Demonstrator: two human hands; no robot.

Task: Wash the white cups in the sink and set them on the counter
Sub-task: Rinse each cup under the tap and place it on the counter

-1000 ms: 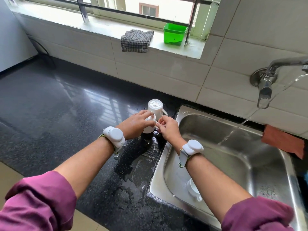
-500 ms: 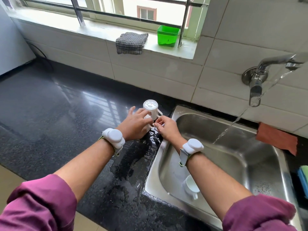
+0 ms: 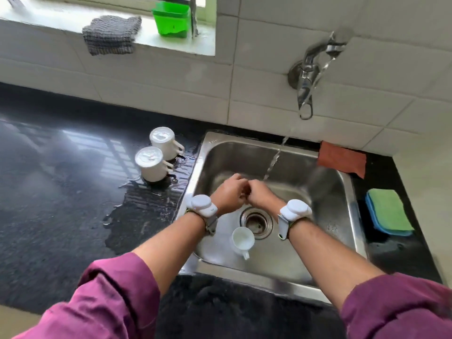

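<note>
As two cups [image 3: 149, 165] stand upturned beside the sink [image 3: 244, 154], left hand [image 3: 228, 195] and right hand [image 3: 261, 195] meet over it, fingers curled, empty.

Sleeves: magenta-purple, loose fabric, pushed up and bunched well behind each hand. The left sleeve [image 3: 107, 297] shows heavy folds and a rolled cuff edge, and the right sleeve [image 3: 396, 311] is the same colour with the same bunching. My forearms are bare between cuff and wrist.

Just behind my left hand [image 3: 230, 194] is the left pod [image 3: 201, 205]: white smooth plastic, rounded, two-lobed. It has a small grey marking on the side, too small to read. The left strap [image 3: 211, 222] is grey with a yellow-green edge.

Just behind my right hand [image 3: 260, 195], the right pod [image 3: 296, 212] has the same white rounded shell. The right strap [image 3: 283, 226] is a white-grey band with yellow-green trim at its edge.
</note>
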